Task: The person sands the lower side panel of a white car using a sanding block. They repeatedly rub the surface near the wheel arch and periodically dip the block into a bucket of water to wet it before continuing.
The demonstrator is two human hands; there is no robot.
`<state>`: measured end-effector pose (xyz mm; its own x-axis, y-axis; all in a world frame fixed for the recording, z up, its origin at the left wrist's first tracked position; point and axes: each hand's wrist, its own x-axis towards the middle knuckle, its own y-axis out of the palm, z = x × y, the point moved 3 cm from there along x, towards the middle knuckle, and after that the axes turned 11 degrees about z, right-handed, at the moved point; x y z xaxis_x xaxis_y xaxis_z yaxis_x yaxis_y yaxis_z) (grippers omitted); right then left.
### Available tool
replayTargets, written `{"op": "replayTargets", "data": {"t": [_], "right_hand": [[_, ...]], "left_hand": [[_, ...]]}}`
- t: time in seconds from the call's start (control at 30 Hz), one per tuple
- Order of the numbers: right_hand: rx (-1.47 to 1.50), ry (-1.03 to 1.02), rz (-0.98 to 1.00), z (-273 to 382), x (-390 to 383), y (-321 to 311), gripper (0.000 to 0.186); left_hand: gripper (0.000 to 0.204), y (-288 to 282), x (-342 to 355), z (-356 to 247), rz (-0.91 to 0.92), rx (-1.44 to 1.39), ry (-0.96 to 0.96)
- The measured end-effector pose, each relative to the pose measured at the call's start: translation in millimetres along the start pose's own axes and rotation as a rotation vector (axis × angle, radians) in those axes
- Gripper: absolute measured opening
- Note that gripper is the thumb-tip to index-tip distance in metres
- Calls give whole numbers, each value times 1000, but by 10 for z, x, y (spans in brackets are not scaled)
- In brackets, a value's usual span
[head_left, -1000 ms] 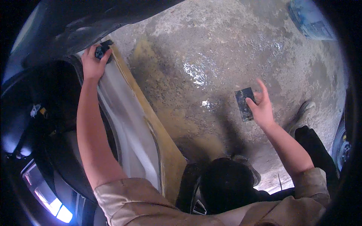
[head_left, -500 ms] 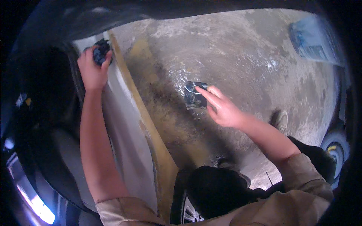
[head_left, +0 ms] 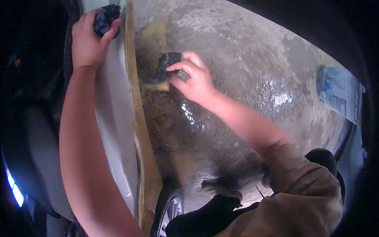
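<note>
A dark sanding pad [head_left: 169, 63] is being pinched by the right hand [head_left: 193, 81] beside the yellowed panel edge [head_left: 136, 102]; a dark block [head_left: 106, 19] is being gripped by the left hand [head_left: 89, 41]; slipping on the wet floor [head_left: 244, 79] is being risked

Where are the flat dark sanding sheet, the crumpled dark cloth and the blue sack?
flat dark sanding sheet [head_left: 167, 61], head view, upper face.
crumpled dark cloth [head_left: 103, 19], head view, exposed folds.
blue sack [head_left: 338, 93], head view, middle.

left hand [head_left: 87, 41] – arm straight, fingers curled | right hand [head_left: 192, 77] – arm bent, fingers pinched
</note>
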<state>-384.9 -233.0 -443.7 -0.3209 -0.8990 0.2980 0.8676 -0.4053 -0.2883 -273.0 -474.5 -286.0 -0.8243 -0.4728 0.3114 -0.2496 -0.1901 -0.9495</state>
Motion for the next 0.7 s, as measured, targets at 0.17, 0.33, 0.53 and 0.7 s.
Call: {"op": "replayTargets", "data": {"t": [0.17, 0.33, 0.53, 0.7], "right_hand": [[-60, 12, -351, -113, 193, 102, 26], [344, 394, -309, -249, 264, 157, 22], [270, 248, -217, -114, 422, 249, 28], [580, 74, -142, -7, 597, 453, 28]], "left_hand": [[50, 39, -11, 101, 47, -70, -25], [44, -19, 16, 14, 14, -32, 20], [49, -169, -13, -172, 168, -128, -249], [46, -222, 31, -194, 224, 8, -228]]}}
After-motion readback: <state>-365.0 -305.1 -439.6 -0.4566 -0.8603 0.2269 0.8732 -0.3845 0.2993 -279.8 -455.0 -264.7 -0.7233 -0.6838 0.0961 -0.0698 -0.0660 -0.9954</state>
